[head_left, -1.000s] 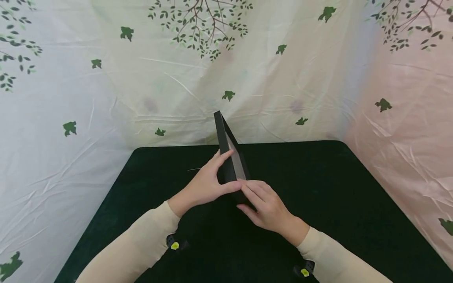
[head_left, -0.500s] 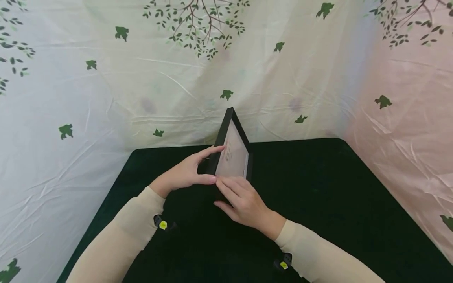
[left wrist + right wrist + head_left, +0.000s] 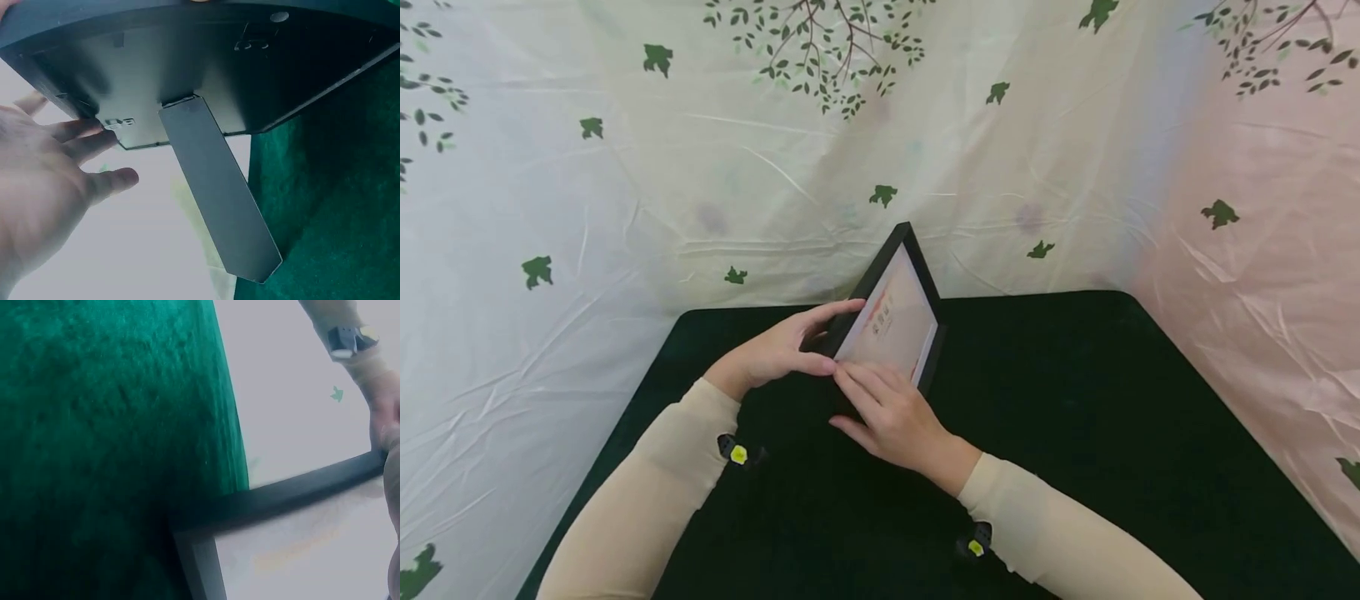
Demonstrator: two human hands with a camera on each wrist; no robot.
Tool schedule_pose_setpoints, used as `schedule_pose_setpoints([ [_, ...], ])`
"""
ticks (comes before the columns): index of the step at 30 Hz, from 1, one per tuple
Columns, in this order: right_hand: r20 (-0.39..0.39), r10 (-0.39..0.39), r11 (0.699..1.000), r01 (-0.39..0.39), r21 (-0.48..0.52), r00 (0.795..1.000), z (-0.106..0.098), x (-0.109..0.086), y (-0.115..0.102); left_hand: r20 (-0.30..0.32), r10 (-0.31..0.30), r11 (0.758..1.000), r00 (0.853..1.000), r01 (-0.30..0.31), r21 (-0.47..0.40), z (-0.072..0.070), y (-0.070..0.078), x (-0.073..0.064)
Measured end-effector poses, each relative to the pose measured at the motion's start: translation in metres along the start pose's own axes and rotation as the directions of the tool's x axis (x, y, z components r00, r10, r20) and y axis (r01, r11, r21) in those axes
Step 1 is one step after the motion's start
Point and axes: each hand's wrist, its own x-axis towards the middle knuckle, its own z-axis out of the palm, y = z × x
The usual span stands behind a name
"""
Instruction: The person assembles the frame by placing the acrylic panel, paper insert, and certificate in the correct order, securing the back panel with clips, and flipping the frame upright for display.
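A black picture frame (image 3: 927,275) is held tilted over the table, its front with a pale printed sheet (image 3: 887,321) partly facing the head camera. My left hand (image 3: 767,354) grips the frame's left side, fingers reaching behind and thumb at the near edge. At the near corner my right hand (image 3: 895,421) holds the frame, its fingers over the front and thumb lower down. The left wrist view shows the dark back panel (image 3: 144,69) with small metal hangers and a stand leg (image 3: 219,187) swung out. In the right wrist view the frame's border (image 3: 281,499) is blurred.
A dark green cloth (image 3: 1075,433) covers the table. Behind and beside it hangs a pale curtain (image 3: 775,192) printed with leaves and branches. Wrist cameras (image 3: 730,450) sit on both sleeves.
Both hands have shifted left and slightly away from the body. The frame has turned from edge-on, so that its printed front now shows more.
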Motion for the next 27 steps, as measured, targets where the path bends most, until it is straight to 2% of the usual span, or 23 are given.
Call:
schedule_pose_setpoints([
  [4,0.05,0.017,0.999,-0.019,0.039,0.999,-0.008,-0.005,0.013,-0.076,0.0,0.998,0.997,0.004,0.057,0.008,0.005,-0.013],
  [6,0.058,0.032,0.999,-0.035,0.038,0.998,-0.013,-0.008,0.026,-0.129,0.008,0.989,0.992,0.01,0.145,0.015,0.007,-0.022],
  [8,0.062,0.061,0.998,-0.062,0.015,0.996,-0.019,-0.011,0.045,-0.187,0.028,0.967,0.982,0.021,0.253,0.024,0.008,-0.03],
  [10,0.068,0.101,0.995,-0.099,-0.025,0.993,-0.027,-0.011,0.065,-0.249,0.067,0.931,0.966,0.029,0.364,0.033,0.007,-0.037],
  [13,0.087,0.166,0.984,-0.16,-0.076,0.982,-0.036,-0.008,0.097,-0.34,0.153,0.857,0.928,0.046,0.514,0.048,0.007,-0.043],
  [18,0.152,0.268,0.96,-0.25,-0.128,0.951,-0.041,0.0,0.139,-0.453,0.313,0.702,0.835,0.119,0.703,0.072,0.003,-0.049],
  [20,0.183,0.293,0.952,-0.27,-0.142,0.938,-0.039,0.006,0.151,-0.487,0.348,0.664,0.801,0.156,0.732,0.082,0.002,-0.049],
  [21,0.197,0.299,0.951,-0.273,-0.149,0.934,-0.037,0.009,0.156,-0.502,0.358,0.658,0.787,0.169,0.734,0.086,0.0,-0.048],
  [22,0.208,0.302,0.949,-0.274,-0.155,0.93,-0.036,0.012,0.161,-0.519,0.36,0.664,0.776,0.178,0.726,0.091,-0.001,-0.047],
  [25,0.236,0.282,0.952,-0.241,-0.189,0.93,-0.03,0.021,0.171,-0.563,0.358,0.703,0.745,0.182,0.688,0.1,-0.004,-0.043],
  [27,0.249,0.255,0.955,-0.202,-0.218,0.934,-0.025,0.027,0.175,-0.581,0.358,0.728,0.731,0.171,0.664,0.103,-0.005,-0.041],
])
